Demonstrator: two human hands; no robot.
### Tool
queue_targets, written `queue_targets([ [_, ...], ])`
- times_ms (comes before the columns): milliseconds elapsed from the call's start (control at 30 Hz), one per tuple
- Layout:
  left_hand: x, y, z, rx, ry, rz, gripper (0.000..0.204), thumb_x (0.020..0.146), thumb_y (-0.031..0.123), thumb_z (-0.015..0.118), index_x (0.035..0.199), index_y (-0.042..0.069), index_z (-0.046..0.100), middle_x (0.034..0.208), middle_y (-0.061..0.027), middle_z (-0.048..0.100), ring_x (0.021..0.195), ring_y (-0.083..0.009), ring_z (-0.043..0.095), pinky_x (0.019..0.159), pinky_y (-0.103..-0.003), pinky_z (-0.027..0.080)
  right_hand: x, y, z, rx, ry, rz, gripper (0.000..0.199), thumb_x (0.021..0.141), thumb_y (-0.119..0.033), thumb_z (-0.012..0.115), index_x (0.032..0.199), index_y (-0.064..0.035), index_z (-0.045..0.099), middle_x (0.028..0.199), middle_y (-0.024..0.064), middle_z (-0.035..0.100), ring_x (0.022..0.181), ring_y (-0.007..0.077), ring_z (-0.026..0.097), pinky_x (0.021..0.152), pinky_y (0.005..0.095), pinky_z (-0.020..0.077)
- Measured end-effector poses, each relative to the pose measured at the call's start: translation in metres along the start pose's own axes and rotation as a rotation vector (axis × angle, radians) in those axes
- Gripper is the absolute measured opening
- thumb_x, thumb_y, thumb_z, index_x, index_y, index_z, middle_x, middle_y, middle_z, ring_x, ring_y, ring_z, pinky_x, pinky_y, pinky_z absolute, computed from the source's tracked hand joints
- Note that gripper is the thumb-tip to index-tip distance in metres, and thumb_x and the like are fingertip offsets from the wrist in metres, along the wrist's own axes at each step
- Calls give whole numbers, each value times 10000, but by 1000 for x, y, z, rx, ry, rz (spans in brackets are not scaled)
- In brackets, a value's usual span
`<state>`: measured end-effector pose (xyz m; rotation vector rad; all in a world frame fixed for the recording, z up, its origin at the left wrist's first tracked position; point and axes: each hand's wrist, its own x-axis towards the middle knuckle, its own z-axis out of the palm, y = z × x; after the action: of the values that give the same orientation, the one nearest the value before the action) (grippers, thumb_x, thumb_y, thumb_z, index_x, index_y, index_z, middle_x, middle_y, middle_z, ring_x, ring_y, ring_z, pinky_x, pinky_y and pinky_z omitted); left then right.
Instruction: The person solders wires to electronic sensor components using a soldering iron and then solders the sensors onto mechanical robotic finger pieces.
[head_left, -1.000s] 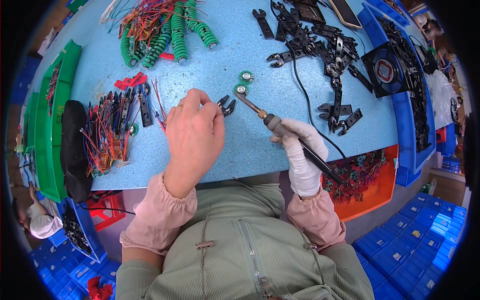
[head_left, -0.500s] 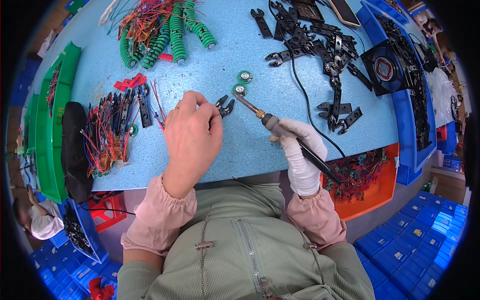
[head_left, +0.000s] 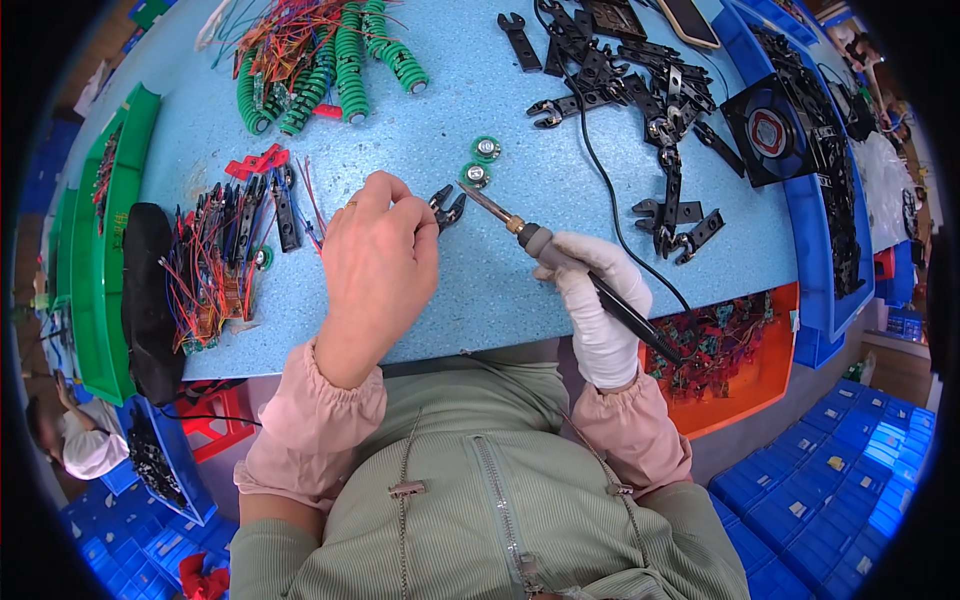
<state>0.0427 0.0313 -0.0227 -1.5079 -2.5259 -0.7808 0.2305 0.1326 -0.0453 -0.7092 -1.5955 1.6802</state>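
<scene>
Soldering iron (head_left: 560,255) sits gripped in the gloved right hand (head_left: 600,310), its tip now right beside the small black clip part (head_left: 447,208) that the bare left hand (head_left: 378,262) pinches on the blue worktable (head_left: 480,290). Since a second ago little has shifted: both hands hold steady, so the joint appears under way. Two round green speaker discs (head_left: 480,162) lie just beyond the tip.

A speckled light-blue worktable (head_left: 420,150) fills the view under bright, even light; green trays (head_left: 95,300) line its left edge, and stacked blue bins (head_left: 850,470) cover the floor lower right.
</scene>
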Motion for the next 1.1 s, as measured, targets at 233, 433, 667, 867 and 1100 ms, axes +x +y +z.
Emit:
queue_targets([
  [233,1,0,-1,18,-42,-9,20,801,45,696,791,40,680,986,-39,599,717,-238,547,666,-358,455,0,1,0,-10,-5,-27,248,940,0,643,1186,32,655,1055,158,704,832,225,705,784,305,587],
  [433,-1,1,1,33,-29,28,47,799,51,704,835,53,674,991,-44,604,732,-238,553,684,-357,457,0,-1,1,-16,-3,-4,249,937,7,641,1184,32,655,1053,159,703,831,225,706,781,304,586],
  [667,-5,8,-2,-15,27,52,160,743,57,722,884,84,651,931,-63,590,787,-261,578,767,-371,461,0,-2,4,36,28,-29,242,944,-6,633,1182,34,656,1056,158,702,831,230,703,780,314,582],
  [867,-10,-1,-7,-7,51,76,203,723,67,730,892,104,625,934,-48,576,818,-252,567,816,-367,432,4,8,-3,38,-1,-133,244,965,-41,613,1192,40,653,1083,164,683,850,249,697,790,330,574],
  [1100,-17,-2,0,46,79,139,177,721,64,720,838,100,592,901,-39,550,799,-232,524,799,-365,410,7,11,-3,21,-21,-175,256,982,-65,599,1207,44,650,1109,169,655,873,264,693,801,337,565],
])
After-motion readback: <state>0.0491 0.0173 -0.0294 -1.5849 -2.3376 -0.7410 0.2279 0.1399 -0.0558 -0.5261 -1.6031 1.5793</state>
